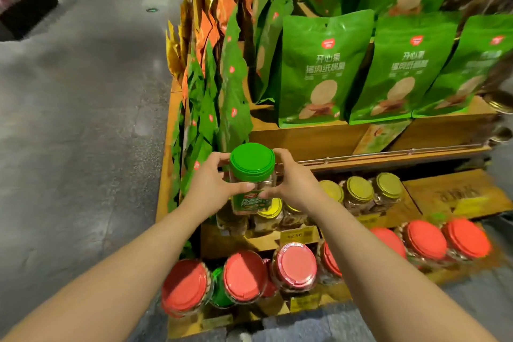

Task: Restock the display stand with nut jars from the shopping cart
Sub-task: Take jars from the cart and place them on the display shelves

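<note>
Jar (251, 191): clear, glossy plastic with a printed label.
Lid (252, 159): smooth green plastic, slight sheen.
Red lids (244, 276): smooth plastic, matt-looking.
Yellow lids (360, 189): smooth plastic.
Bags (322, 69): shiny green film, creased.
Stand (305, 139): brown wood, matt, grain showing.
Rail (388, 153): thin bright metal.
Floor (83, 119): grey, polished, mottled.

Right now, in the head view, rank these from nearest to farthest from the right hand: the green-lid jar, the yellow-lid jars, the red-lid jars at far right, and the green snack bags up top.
1. Green-lid jar: held in the right hand and left hand.
2. Yellow-lid jars: just right, middle tier.
3. Red-lid jars: lower right tier.
4. Green snack bags: upper shelf, behind.
</note>
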{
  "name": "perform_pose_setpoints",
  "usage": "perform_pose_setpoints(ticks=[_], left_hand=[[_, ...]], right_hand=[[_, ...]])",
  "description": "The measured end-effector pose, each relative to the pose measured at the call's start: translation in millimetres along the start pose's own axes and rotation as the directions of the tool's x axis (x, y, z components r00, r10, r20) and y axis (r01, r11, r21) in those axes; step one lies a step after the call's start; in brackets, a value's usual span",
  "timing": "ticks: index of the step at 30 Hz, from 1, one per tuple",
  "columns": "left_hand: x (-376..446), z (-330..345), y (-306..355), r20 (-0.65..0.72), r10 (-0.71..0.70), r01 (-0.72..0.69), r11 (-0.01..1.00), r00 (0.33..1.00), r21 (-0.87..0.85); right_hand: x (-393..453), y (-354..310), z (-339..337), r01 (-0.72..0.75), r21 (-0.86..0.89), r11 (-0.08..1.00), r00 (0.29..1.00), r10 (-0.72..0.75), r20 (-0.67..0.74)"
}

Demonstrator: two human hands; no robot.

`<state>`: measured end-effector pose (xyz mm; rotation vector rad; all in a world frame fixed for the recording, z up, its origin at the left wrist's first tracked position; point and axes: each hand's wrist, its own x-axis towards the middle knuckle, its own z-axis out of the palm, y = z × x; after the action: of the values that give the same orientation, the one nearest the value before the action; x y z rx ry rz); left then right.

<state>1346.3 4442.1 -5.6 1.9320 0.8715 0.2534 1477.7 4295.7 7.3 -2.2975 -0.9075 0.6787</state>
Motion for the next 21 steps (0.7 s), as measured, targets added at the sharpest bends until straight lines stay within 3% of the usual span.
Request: perform_pose_setpoints(ticks=[8,21], left_hand=[[29,26,-44,0.05,-0.064,0.063,0.998,0.997,0.005],[45,50,-81,0.057,-0.064,0.065,0.998,0.996,-0.011]], right_hand=[[32,34,41,-0.071,-0.017,0.997,0.997,0.071,0.032],[51,68,71,-0.063,0.018,0.998,0.997,0.062,0.035]])
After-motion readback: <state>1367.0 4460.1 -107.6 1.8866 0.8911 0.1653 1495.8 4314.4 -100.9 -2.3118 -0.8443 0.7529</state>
